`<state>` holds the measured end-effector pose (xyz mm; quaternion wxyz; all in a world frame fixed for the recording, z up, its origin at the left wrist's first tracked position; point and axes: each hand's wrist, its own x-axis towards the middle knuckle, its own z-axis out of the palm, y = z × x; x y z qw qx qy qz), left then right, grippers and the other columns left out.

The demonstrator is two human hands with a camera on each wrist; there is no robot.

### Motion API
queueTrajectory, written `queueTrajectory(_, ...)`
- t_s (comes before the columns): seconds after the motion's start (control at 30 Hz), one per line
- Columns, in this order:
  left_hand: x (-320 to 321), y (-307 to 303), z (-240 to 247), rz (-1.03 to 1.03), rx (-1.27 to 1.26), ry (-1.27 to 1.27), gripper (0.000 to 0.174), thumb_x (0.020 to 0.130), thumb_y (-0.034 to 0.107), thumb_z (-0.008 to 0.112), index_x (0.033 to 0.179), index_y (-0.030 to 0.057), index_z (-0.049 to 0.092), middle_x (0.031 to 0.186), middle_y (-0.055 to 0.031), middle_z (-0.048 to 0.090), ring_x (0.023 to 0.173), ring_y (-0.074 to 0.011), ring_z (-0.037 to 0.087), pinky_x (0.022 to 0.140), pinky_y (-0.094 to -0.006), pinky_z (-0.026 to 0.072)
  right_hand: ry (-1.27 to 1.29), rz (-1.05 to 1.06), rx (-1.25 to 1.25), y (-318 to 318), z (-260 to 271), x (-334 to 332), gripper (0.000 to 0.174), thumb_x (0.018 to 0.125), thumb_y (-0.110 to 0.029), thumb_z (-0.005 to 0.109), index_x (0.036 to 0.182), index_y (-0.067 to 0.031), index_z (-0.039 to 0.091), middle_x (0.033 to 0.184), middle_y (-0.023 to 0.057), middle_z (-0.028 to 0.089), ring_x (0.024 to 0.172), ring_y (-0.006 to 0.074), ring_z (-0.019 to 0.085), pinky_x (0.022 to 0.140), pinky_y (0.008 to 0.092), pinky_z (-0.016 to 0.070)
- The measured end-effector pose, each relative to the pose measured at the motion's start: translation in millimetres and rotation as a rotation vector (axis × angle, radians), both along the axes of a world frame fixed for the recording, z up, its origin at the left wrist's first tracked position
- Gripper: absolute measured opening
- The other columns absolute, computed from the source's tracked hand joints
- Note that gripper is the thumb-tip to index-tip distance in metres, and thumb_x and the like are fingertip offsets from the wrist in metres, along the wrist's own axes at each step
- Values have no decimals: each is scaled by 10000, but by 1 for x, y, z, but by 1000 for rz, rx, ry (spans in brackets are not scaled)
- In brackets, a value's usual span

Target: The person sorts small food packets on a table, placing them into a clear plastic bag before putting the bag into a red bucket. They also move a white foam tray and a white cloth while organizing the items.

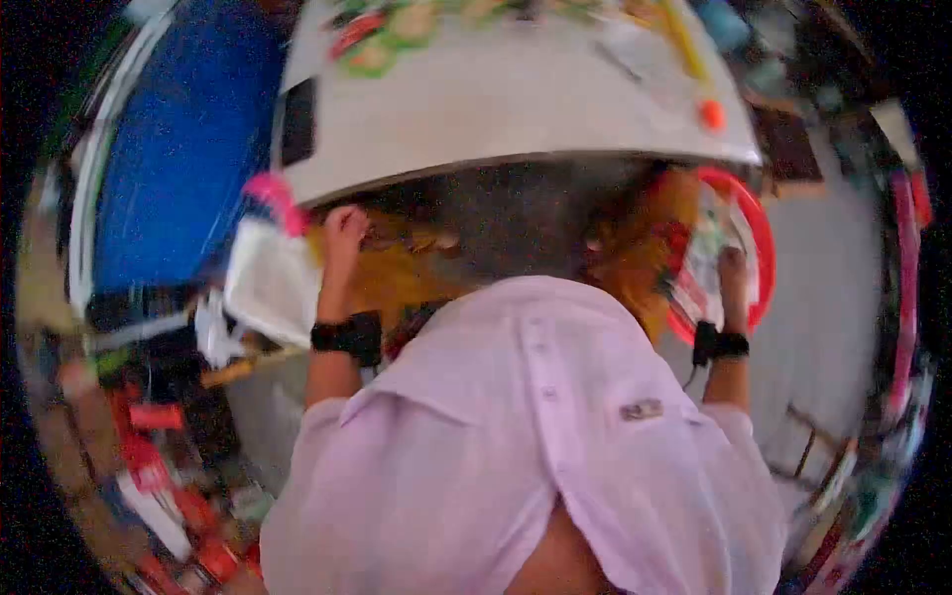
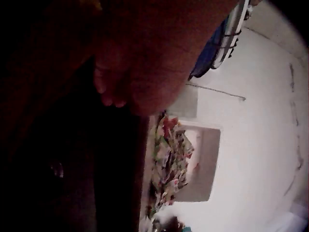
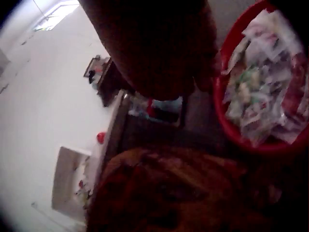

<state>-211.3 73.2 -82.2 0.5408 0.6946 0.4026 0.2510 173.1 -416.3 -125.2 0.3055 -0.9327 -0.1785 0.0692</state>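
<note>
Pale lilac shirt cloth [image 1: 535,416] fills the space between the 2 forearms, and the loose front could hide part of the lap if the body bent lower. Past it, the right hand [image 1: 732,268] appears over the red basin [image 1: 766,248], with the crumpled, wrapper-like pieces [image 3: 260,92] lying in the basin beside and below that grip. Blur and shadow leave its fingers unreadable, so I cannot tell whether they grasp anything. A quick sideways swing there might knock the rim and spill the light pieces; a careless lift could drag some out. Left of the body, the left hand [image 1: 345,233] is raised near the table edge, its fingertips bent inward; whether it is clenched or merely relaxed, I cannot tell, and nothing held can be made out. Just outside that grip sit the pink object [image 1: 278,203] and the white tub [image 1: 273,283], where an outward elbow or wrist movement might catch them. Ahead of both grips, the white table [image 1: 446,109] carries an orange round item [image 1: 711,115] near its front edge, forward of the right hand; a bump from below could send it rolling off, if it is loose.
</note>
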Motion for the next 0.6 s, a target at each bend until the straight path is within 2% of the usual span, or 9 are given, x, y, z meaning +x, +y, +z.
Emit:
queueTrajectory(0.03,-4,-9,18,136,274,65,137,750,125,493,845,26,489,708,-29,500,628,-82,463,541,-202,391,26,118,319,38,41,-16,259,770,-214,433,902,-4,507,812,65,539,779,168,498,693,280,390)
queueTrajectory(0.1,-23,-16,26,341,432,192,148,743,145,495,829,24,504,697,-55,513,641,-112,479,567,-237,399,-95,138,369,54,51,-10,258,788,-187,429,964,-5,483,913,93,507,848,154,462,753,264,356)
queueTrajectory(0.17,-33,-18,20,447,495,186,147,735,145,497,816,23,510,704,-75,521,649,-137,484,586,-256,399,-95,139,335,93,109,-32,262,784,-151,449,996,3,456,949,101,488,869,177,455,776,270,345)
queueTrajectory(0.23,-39,-33,36,510,591,456,200,710,165,504,827,4,516,758,-123,536,691,-220,501,638,-303,400,-111,293,470,82,56,27,271,779,-151,464,999,6,449,968,110,485,875,204,461,784,284,345)
queueTrajectory(0.27,-62,-23,10,528,646,529,217,703,177,509,830,2,517,771,-134,537,705,-240,503,648,-316,400,-3,245,451,92,66,21,305,758,-124,481,1037,-6,443,1046,131,459,977,246,413,858,326,305)
queueTrajectory(0.33,-82,-29,2,577,671,646,292,688,230,511,862,-3,522,848,-176,531,789,-305,498,709,-360,387,-295,294,219,102,84,5,284,753,-138,485,996,5,452,997,148,475,932,275,432,825,334,321)
queueTrajectory(0.43,-108,-37,-35,465,712,754,310,695,251,501,884,6,525,886,-201,519,839,-317,488,743,-357,377,-499,406,50,92,79,23,264,734,-156,504,937,10,477,979,152,480,929,296,427,821,350,316)
queueTrajectory(0.47,-118,-28,-54,392,395,763,324,707,258,487,907,5,520,915,-209,507,874,-322,476,762,-352,369,-499,417,57,90,76,28,260,732,-160,506,929,8,482,984,150,480,935,295,425,824,350,315)
queueTrajectory(0.6,-138,-19,-58,201,361,831,280,721,242,469,859,4,522,886,-201,512,843,-329,484,730,-365,379,-553,411,52,100,71,17,291,741,-178,496,981,-13,487,1063,149,448,993,302,380,872,372,260)
